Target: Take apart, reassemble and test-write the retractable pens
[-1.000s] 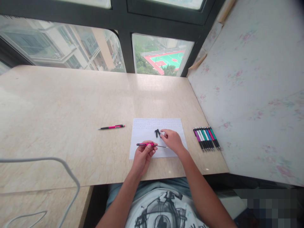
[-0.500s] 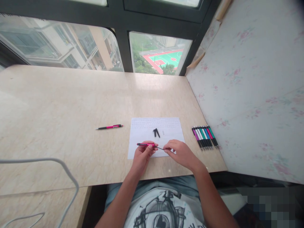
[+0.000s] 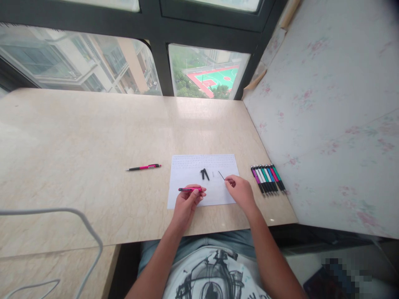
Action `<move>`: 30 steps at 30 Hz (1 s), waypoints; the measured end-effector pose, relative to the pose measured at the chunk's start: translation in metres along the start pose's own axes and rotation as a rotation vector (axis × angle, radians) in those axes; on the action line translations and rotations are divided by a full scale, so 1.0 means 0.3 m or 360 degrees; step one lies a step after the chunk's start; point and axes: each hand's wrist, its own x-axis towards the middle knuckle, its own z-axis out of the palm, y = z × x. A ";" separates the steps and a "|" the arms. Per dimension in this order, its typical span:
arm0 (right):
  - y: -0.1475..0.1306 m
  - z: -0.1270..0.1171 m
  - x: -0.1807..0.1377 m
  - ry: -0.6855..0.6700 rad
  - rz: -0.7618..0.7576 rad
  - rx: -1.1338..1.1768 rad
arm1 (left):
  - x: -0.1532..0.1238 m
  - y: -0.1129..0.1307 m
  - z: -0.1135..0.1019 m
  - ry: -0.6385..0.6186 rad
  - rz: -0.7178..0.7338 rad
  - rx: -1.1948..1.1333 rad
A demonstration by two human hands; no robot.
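My left hand point(image 3: 188, 200) is closed on a pink pen barrel point(image 3: 190, 189) with a black clip end pointing left, held above the lower part of a white sheet of paper point(image 3: 183, 170). Between the pinched fingers of my right hand point(image 3: 239, 189) is a thin dark pen refill point(image 3: 221, 175), its free end slanting up and left. Two short black pen parts point(image 3: 204, 174) lie on the paper between and beyond my hands. Beside them is a tiny pale piece point(image 3: 213, 174), perhaps a spring, too small to tell.
A whole pink and black pen point(image 3: 143, 167) lies left of the paper. Several pens point(image 3: 268, 179) in various colours lie in a row at the right, near the wall point(image 3: 327, 137). A grey cable point(image 3: 90, 232) curves over the table point(image 3: 93, 137) at the lower left.
The refill has come out of the pink barrel. My right hand has moved right and away from me with it, turning it upward; my left hand stays nearly in place.
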 end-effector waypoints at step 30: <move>-0.212 0.135 -0.135 -0.0586 0.0765 0.2376 | -0.034 0.054 0.071 0.0003 0.0395 0.0914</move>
